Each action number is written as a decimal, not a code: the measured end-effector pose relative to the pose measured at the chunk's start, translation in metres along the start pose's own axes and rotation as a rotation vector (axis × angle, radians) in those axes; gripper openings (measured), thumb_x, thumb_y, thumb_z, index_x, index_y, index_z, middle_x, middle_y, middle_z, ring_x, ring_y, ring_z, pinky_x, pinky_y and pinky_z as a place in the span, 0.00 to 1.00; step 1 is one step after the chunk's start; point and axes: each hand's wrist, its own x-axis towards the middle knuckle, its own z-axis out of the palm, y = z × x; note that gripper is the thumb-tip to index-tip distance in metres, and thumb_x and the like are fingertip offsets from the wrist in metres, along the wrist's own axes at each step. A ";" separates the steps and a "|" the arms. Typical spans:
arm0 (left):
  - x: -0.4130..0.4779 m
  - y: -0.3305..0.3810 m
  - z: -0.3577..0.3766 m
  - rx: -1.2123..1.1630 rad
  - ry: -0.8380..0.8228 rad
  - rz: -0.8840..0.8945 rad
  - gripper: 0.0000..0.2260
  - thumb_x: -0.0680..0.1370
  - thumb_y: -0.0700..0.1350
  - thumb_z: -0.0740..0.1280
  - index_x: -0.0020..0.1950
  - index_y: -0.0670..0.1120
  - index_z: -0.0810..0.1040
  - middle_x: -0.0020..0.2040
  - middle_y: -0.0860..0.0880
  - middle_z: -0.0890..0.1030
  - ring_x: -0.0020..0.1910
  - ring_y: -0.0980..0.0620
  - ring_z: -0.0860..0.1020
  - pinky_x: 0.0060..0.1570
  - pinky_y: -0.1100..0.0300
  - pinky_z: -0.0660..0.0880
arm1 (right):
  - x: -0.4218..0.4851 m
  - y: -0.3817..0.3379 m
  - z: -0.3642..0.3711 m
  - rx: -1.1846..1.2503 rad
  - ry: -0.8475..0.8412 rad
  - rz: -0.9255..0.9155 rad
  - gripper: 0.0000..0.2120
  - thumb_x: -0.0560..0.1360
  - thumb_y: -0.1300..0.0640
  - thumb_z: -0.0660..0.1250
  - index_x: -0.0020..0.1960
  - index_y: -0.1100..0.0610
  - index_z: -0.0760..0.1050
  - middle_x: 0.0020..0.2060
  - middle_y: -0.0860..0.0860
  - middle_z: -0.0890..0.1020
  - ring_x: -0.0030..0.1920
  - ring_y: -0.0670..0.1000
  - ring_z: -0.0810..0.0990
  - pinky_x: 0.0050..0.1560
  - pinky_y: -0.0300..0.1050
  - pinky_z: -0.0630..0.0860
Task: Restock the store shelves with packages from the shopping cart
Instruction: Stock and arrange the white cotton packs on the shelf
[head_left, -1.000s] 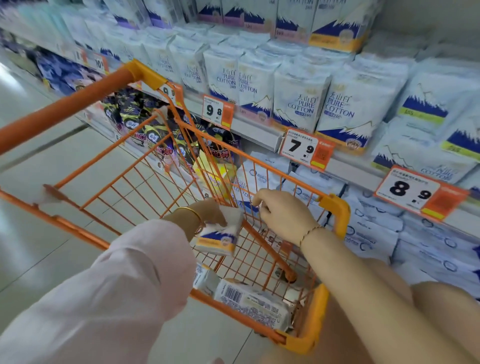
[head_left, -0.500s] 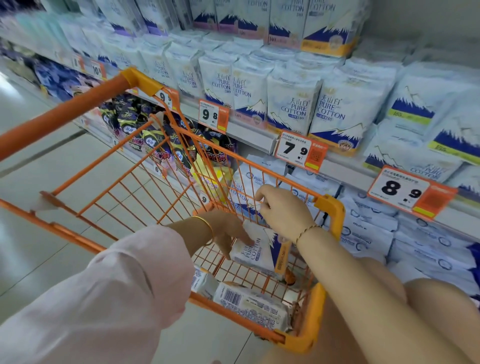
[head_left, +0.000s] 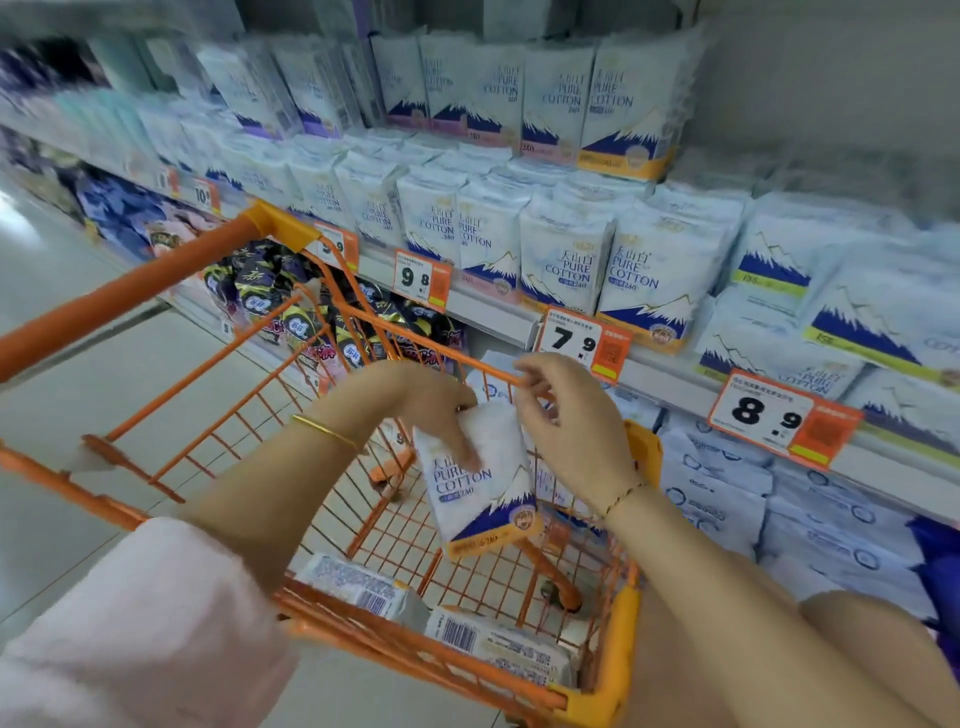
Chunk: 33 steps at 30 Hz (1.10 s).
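Observation:
My left hand (head_left: 415, 402) grips the top of a white "Pure Cotton" package (head_left: 485, 493) with a blue mountain print and yellow base, held upright above the orange shopping cart (head_left: 608, 649). My right hand (head_left: 569, 423) is beside the package's upper right edge, fingers apart and touching it lightly near the cart's far rim. Two more packages (head_left: 498, 647) lie barcode-up in the cart's near end. Matching packages (head_left: 644, 280) fill the middle shelf behind the cart, above a 7.9 price tag (head_left: 582, 343).
Price tags 9.8 (head_left: 420, 279) and 8.9 (head_left: 779, 415) hang on the shelf edge. Dark purple packs (head_left: 311, 322) sit on the lower shelf left, white packs (head_left: 727, 509) lower right. Tiled floor (head_left: 78, 364) spreads to the left.
My left hand lifted the package up out of the cart. My right hand left the cart's rim and came to the package's top. The view tilted upward.

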 end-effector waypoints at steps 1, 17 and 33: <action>-0.019 0.003 -0.015 -0.036 0.040 0.070 0.21 0.71 0.54 0.72 0.59 0.45 0.74 0.54 0.48 0.80 0.51 0.48 0.79 0.52 0.56 0.77 | 0.002 -0.007 -0.010 0.061 -0.017 0.008 0.14 0.77 0.51 0.62 0.62 0.51 0.72 0.50 0.42 0.75 0.53 0.46 0.75 0.53 0.49 0.76; 0.019 0.067 -0.152 -0.580 0.922 0.326 0.26 0.80 0.45 0.61 0.75 0.46 0.56 0.71 0.44 0.67 0.62 0.47 0.73 0.52 0.59 0.72 | 0.182 -0.008 -0.126 0.665 0.395 0.374 0.18 0.61 0.53 0.73 0.44 0.54 0.67 0.49 0.56 0.79 0.53 0.61 0.80 0.55 0.63 0.76; 0.091 0.065 -0.186 -0.550 1.034 0.350 0.30 0.75 0.27 0.50 0.74 0.50 0.60 0.69 0.41 0.68 0.65 0.44 0.71 0.58 0.55 0.71 | 0.235 0.046 -0.118 0.084 0.520 0.325 0.18 0.72 0.54 0.69 0.57 0.62 0.71 0.53 0.57 0.79 0.51 0.56 0.78 0.44 0.44 0.71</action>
